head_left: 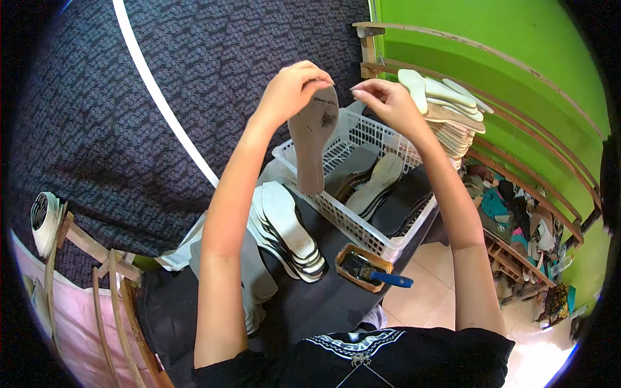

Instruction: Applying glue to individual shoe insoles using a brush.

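Note:
My left hand (292, 90), closed, pinches the wide end of a grey-brown shoe insole (312, 139). The insole hangs upright with its narrow end down, a dark smudge near the top. My right hand (387, 105) is level with it to the right, fingers curled and the thumb tip slightly apart from them, with nothing visible between. Behind and below both hands stands a white plastic basket (349, 227) holding stacked insoles (377, 184), some dark, one pale on top. A brown-rimmed tray (345, 266) of dark contents with a blue-handled brush (391, 279) sits in front of the basket.
White-topped insoles (284, 223) and grey insoles (255, 271) are stacked on the dark table (323, 307) at left. A tall pile of pale insoles (446, 113) stands by the wooden rack (517, 110) at right. Scraps (517, 220) fill a lower shelf.

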Demonstrator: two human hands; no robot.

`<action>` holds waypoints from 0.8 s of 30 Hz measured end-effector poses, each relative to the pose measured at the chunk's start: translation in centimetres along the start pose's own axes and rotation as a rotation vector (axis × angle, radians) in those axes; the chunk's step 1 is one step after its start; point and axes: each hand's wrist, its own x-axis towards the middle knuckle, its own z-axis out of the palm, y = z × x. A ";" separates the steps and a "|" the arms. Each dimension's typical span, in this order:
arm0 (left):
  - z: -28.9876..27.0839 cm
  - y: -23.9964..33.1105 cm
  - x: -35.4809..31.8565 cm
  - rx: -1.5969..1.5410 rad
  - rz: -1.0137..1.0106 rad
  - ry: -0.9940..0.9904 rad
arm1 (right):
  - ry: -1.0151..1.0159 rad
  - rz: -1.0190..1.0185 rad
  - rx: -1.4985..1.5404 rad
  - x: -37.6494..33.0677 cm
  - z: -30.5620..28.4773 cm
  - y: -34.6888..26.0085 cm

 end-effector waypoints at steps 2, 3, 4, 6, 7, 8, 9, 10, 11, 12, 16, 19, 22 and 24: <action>0.2 0.3 0.2 -0.003 -0.015 0.001 | -0.015 -0.032 -0.034 1.4 1.0 0.2; 0.1 0.3 0.2 -0.013 -0.012 0.000 | -0.033 -0.071 -0.044 1.7 1.2 -0.6; 0.1 0.2 0.2 -0.005 -0.013 0.003 | -0.034 -0.079 -0.040 2.0 1.6 -0.6; 0.2 0.1 0.3 -0.021 -0.039 -0.004 | -0.050 -0.026 -0.022 2.5 2.2 -0.2; 0.3 -0.1 0.4 -0.003 -0.027 0.005 | -0.048 -0.021 -0.032 2.7 2.2 0.0; 0.5 -0.2 0.5 -0.001 -0.027 0.006 | -0.048 -0.023 -0.032 2.8 2.4 0.2; 0.6 -0.4 0.6 0.009 -0.047 0.006 | -0.028 -0.033 -0.040 2.9 2.6 0.5; 0.8 -0.6 0.6 0.018 -0.067 0.005 | -0.008 -0.043 -0.048 3.0 2.8 0.9; 1.0 -0.8 0.8 0.016 -0.067 0.005 | 0.010 -0.038 -0.062 3.1 3.2 1.2; 1.2 -1.4 0.9 0.021 -0.055 0.010 | 0.009 -0.037 -0.063 3.3 3.5 1.5; 2.1 -3.3 1.4 0.034 -0.070 -0.020 | 0.068 -0.002 -0.077 3.9 4.4 2.9; 3.8 -4.0 1.1 0.037 -0.162 0.213 | 0.140 0.056 -0.010 4.0 5.2 5.7; 4.8 -6.4 0.3 -0.071 -0.228 0.456 | 0.250 0.132 0.008 4.3 5.3 9.2; 6.1 -8.3 -1.2 -0.149 -0.359 0.537 | 0.296 0.190 -0.043 4.5 4.7 12.3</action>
